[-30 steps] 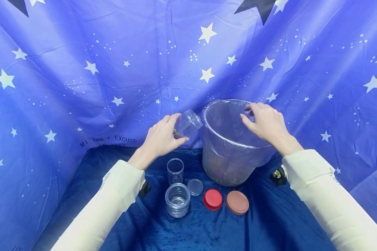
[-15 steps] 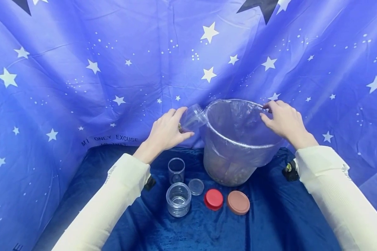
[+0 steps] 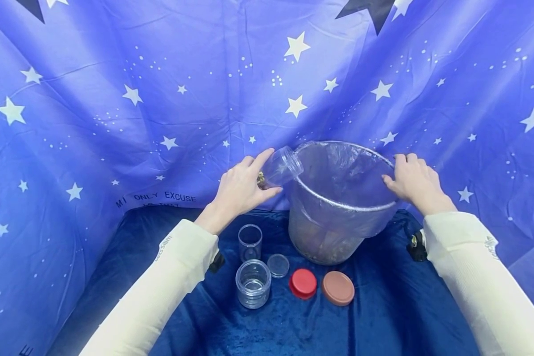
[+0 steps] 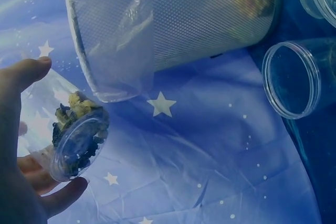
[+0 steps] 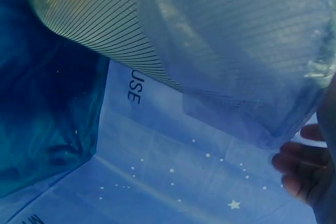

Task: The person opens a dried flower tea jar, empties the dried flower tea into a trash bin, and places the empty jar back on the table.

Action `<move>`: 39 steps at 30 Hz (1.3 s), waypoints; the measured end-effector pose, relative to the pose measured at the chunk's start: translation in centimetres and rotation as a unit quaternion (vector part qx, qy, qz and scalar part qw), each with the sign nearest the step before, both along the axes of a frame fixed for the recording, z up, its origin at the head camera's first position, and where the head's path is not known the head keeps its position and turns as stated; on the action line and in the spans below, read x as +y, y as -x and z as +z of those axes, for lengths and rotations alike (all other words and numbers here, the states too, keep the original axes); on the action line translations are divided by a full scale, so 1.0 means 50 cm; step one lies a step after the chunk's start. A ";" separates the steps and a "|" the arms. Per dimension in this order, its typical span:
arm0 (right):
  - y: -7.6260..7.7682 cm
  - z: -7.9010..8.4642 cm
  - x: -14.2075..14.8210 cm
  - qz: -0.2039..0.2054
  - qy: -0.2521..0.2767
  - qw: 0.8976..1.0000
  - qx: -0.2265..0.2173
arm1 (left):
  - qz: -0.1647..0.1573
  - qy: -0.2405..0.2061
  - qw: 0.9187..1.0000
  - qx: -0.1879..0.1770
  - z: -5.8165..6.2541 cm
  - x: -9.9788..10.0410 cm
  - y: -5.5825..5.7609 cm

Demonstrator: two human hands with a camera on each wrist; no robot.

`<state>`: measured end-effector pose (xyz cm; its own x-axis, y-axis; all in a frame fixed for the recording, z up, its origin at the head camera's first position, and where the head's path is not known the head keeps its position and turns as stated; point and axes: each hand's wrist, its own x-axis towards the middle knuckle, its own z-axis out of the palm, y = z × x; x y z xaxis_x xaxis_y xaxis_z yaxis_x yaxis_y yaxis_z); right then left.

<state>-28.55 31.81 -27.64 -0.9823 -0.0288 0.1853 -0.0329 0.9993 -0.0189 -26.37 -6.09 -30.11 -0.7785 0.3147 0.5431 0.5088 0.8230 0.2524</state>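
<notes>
My left hand [image 3: 240,189] grips a clear plastic jar [image 3: 285,165], tilted with its open mouth at the left rim of a mesh waste bin [image 3: 322,242]. In the left wrist view, dried yellowish and dark pieces [image 4: 79,113] lie near the jar's base. A thin clear bag lines the bin [image 4: 205,19] and folds over its rim. On the right side of that rim, my right hand [image 3: 419,184] holds on, thumb toward the inside and fingers outside. The right wrist view shows those fingers [image 5: 299,156] beside the bag's outer fold.
In front of the bin stand two open clear jars, a taller one [image 3: 249,243] and a wider one [image 3: 253,284]. A clear lid [image 3: 278,266], a red lid [image 3: 303,284] and a brown lid [image 3: 337,288] lie on the dark blue cloth [image 3: 293,331]. A starry curtain hangs behind.
The tilted jar has moved right, its mouth coming to the bin's rim. My right hand has gone from above the bin's opening to its right rim and taken hold there.
</notes>
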 end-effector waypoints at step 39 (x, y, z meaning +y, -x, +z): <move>-0.001 -0.030 0.006 -0.082 0.101 0.990 -0.056 | 0.031 -0.006 0.999 0.032 -0.005 0.070 0.012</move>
